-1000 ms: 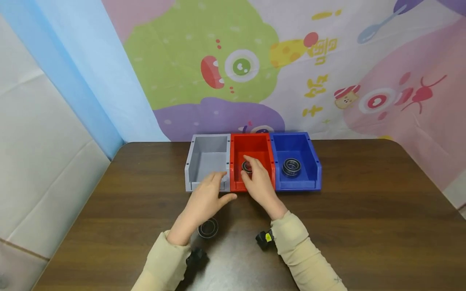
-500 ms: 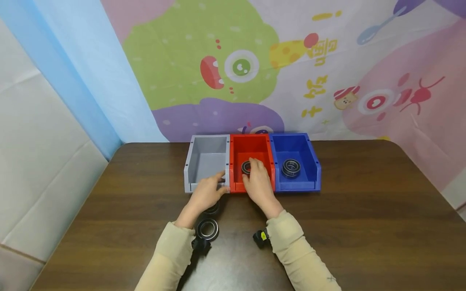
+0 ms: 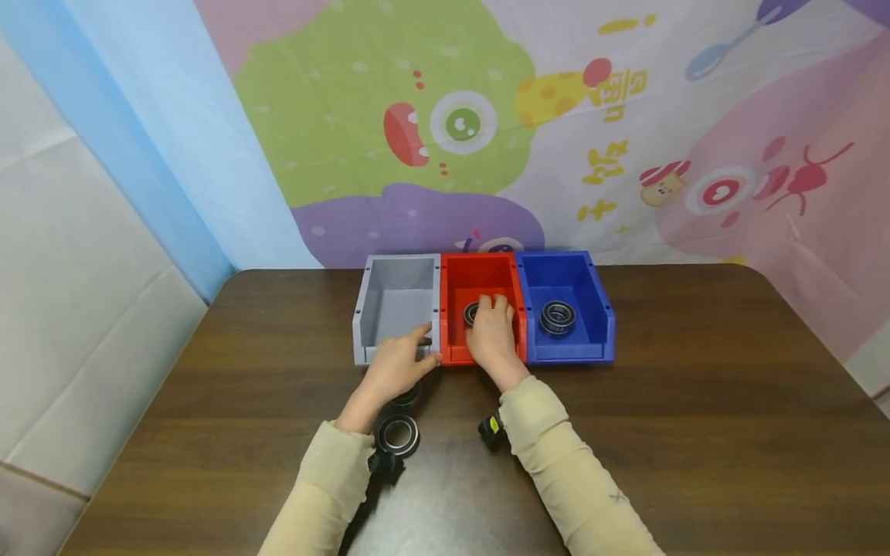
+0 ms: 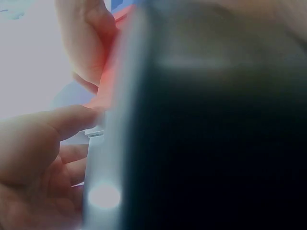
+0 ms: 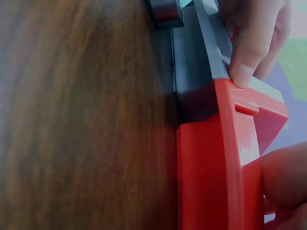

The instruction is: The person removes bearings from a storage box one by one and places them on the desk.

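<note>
In the head view my left hand (image 3: 395, 371) is at the front right corner of the grey bin (image 3: 399, 266). Its fingers reach over the front wall, and the thumb presses the outside near the seam with the red bin (image 3: 481, 266). My right hand (image 3: 495, 336) is down inside the red bin, fingers bent, beside a black-and-silver ball bearing (image 3: 470, 313) that it partly covers; whether it grips the bearing, I cannot tell. Seen from the right wrist, the left thumb (image 5: 243, 72) rests on the corner where grey and red meet.
The blue bin (image 3: 605, 332) on the right holds a bearing (image 3: 558, 318). On the table (image 3: 695, 432), another bearing (image 3: 398, 436) lies by the left wrist camera (image 3: 385, 467), with one more (image 3: 406, 396) partly under the left hand. A cartoon-printed cloth (image 3: 389, 69) hangs behind.
My left hand has moved forward onto the grey bin's front wall, uncovering a second bearing on the table. My right hand has lowered into the red bin and its fingers have bent.
</note>
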Demonstrator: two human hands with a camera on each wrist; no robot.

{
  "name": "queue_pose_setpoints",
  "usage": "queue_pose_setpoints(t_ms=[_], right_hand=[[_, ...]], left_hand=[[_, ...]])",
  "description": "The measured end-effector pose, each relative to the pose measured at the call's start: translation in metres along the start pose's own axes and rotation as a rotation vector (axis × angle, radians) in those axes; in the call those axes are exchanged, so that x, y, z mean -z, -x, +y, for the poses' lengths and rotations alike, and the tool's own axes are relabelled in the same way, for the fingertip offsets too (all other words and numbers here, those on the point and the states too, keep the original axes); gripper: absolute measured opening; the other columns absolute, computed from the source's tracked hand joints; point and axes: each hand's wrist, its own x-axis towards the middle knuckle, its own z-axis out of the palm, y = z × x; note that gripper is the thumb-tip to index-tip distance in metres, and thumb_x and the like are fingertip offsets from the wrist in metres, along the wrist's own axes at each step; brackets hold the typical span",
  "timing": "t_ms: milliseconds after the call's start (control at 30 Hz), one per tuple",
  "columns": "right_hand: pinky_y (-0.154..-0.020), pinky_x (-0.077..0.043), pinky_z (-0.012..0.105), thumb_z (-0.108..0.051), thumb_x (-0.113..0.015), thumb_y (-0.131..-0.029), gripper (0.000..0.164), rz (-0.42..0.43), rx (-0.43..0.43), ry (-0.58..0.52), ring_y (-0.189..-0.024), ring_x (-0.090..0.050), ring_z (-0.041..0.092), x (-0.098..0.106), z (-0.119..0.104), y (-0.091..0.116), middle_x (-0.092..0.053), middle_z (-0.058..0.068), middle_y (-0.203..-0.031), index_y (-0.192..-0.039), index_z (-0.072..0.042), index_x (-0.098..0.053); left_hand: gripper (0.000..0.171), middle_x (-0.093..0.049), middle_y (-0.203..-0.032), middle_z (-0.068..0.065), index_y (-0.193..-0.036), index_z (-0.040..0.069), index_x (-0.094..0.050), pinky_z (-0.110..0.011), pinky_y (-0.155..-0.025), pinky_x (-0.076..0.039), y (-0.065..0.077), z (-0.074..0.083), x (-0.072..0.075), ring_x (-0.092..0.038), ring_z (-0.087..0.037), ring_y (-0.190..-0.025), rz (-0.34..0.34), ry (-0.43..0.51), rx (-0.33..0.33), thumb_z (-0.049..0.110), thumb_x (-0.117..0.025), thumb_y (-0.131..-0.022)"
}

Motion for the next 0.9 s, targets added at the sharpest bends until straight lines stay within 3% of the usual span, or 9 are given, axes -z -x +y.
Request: queue_pose_setpoints(t_ms=[433, 900], right_hand=[[-0.087, -0.046, 0.046, -0.009, -0.068, -0.077, 0.055, -0.038, -0.117, 0.034, -0.101, -0.052, 0.042, -0.0024, -0.0062, -0.0072, -0.048, 0.027, -0.114, -0.122, 0.006, -0.040], [-0.086, -0.047, 0.047, -0.008, -0.066, -0.079, 0.057, -0.047, -0.111, -0.027, -0.097, -0.056, 0.040, -0.0008, -0.0026, -0.0040, -0.045, 0.026, -0.118, -0.127, 0.004, -0.038]], left_hand=[[0.054, -0.064, -0.112, -0.011, -0.131, 0.003, -0.047, -0.045, -0.090, -0.043, -0.0011, -0.0004, 0.0005, -0.060, -0.033, -0.100, -0.007, -0.006, -0.008, 0.029, -0.061, -0.084], [0.055, -0.064, -0.112, -0.011, -0.131, 0.003, -0.047, -0.047, -0.095, -0.037, 0.0003, 0.0007, 0.0006, -0.059, -0.031, -0.104, -0.009, -0.004, -0.006, 0.029, -0.061, -0.084]])
